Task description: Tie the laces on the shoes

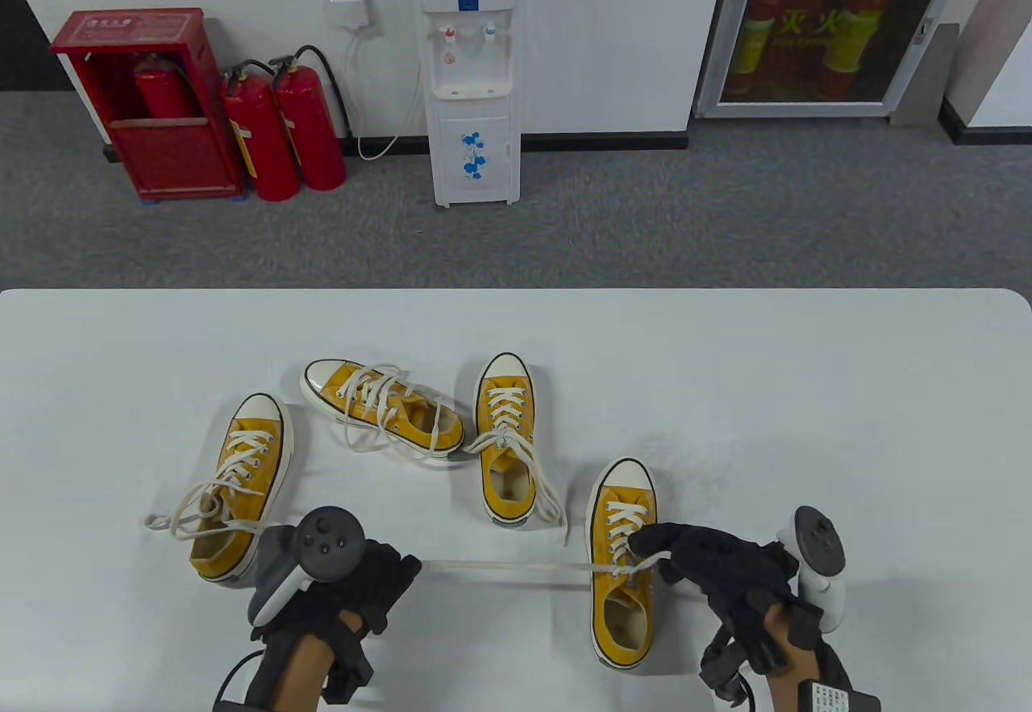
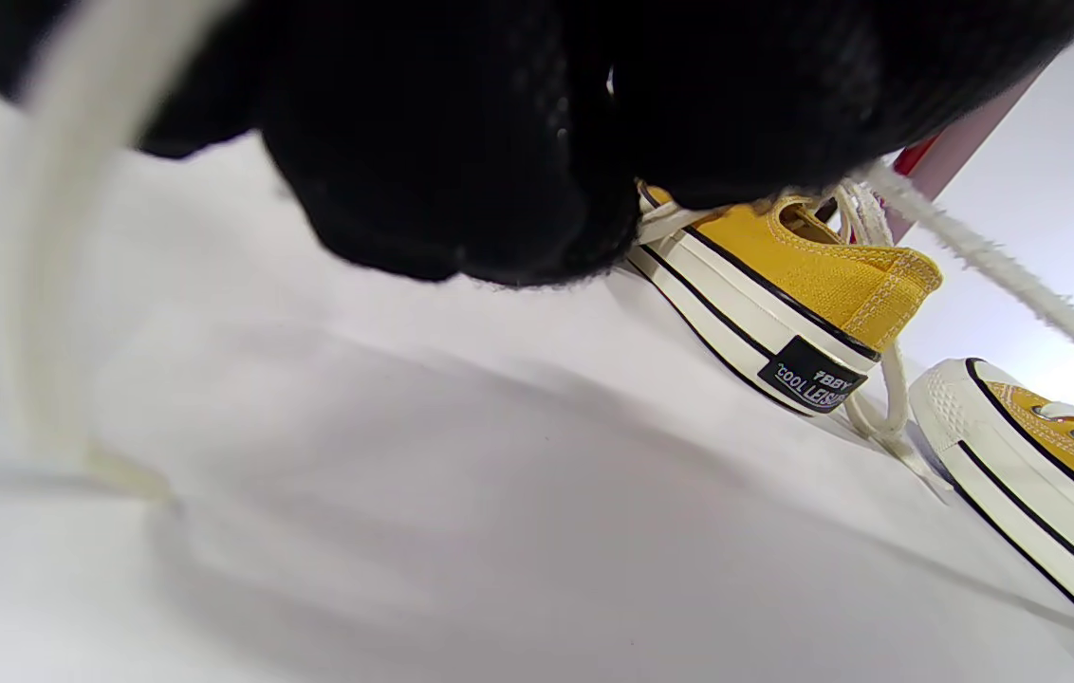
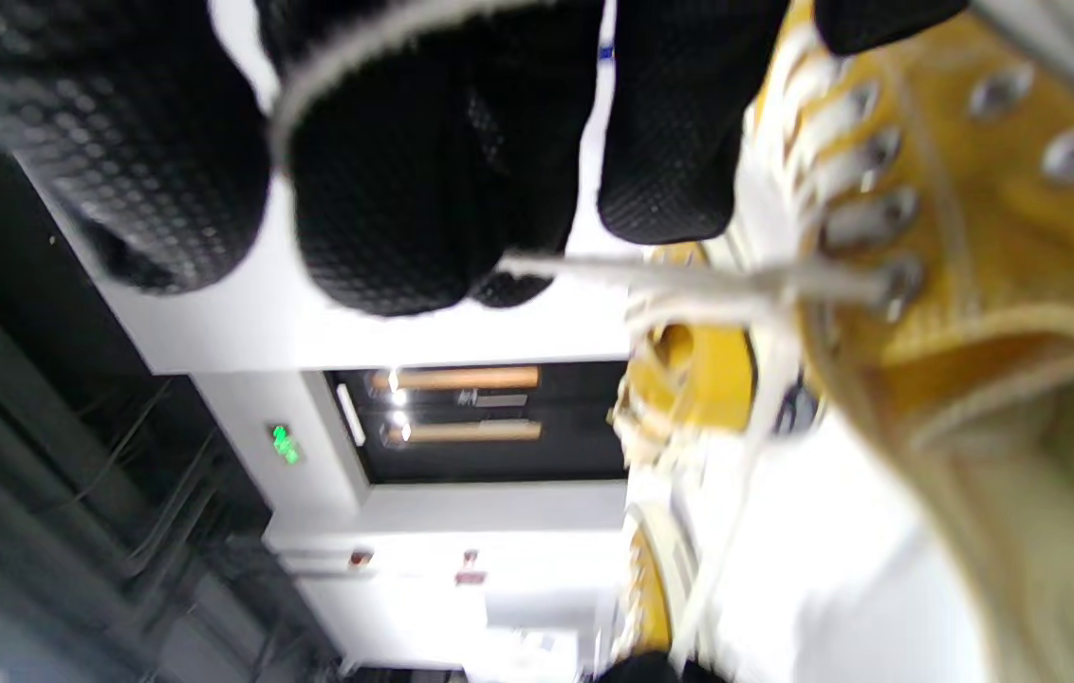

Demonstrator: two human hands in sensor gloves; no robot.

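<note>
Four yellow low-top sneakers with white laces lie on the white table. The near right sneaker has its laces pulled out sideways. My left hand grips one lace and holds it taut to the left of that shoe. My right hand pinches the other lace end over the shoe's eyelets. In the left wrist view my gloved fingers close on the lace. In the right wrist view my fingers hold a lace beside the shoe.
A sneaker with loose laces lies just beyond my left hand. Another sneaker lies tilted at mid-table, and a third stands beside it with laces trailing toward the near right shoe. Its heel shows in the left wrist view.
</note>
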